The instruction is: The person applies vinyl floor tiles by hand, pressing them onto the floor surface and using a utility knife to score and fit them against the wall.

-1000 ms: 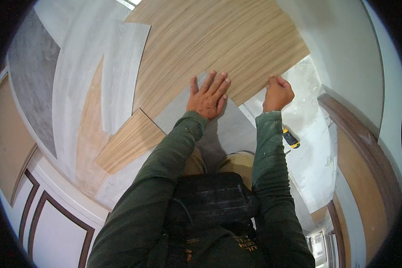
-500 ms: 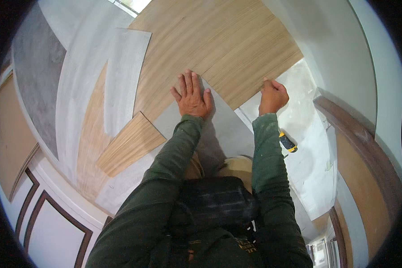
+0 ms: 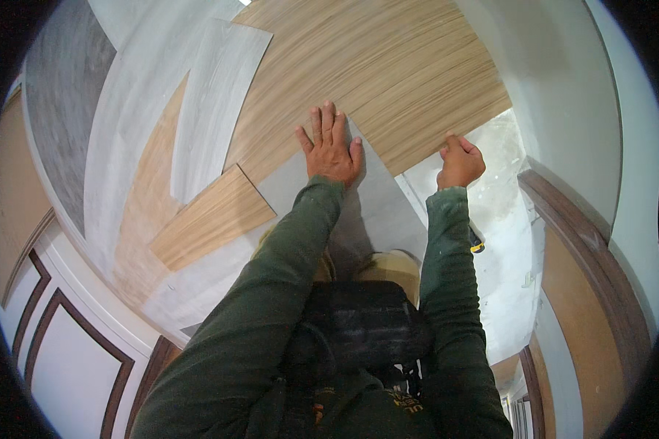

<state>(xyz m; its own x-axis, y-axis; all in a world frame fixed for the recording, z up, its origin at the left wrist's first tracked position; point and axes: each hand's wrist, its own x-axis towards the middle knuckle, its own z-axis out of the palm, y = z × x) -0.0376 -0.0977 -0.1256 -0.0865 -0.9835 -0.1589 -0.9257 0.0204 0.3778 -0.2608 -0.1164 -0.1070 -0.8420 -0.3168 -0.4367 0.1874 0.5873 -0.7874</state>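
My left hand [image 3: 332, 152] lies flat with its fingers spread, over the line where the wood-look floor planks [image 3: 373, 66] meet a grey sheet [image 3: 384, 194]. Against the planks' right edge, beside the bare pale floor strip, is my right hand [image 3: 461, 162]. Its fingers are curled and the thumb and forefinger come together at that edge. Whatever they pinch, if anything, is hidden. A yellow-and-black tool [image 3: 477, 241] lies on the pale floor, partly covered by my right sleeve.
A loose short wood-look plank [image 3: 212, 218] lies left of my left arm. Beyond it is a light grey plank [image 3: 218, 102]. A wall [image 3: 556, 88] with brown trim [image 3: 586, 219] rises on the right. A white panelled door [image 3: 73, 366] stands lower left.
The view has shifted slightly, so the floor and both hands appear a little higher and further right. Both hands keep their places on the planks. My right sleeve now covers more of the tool.
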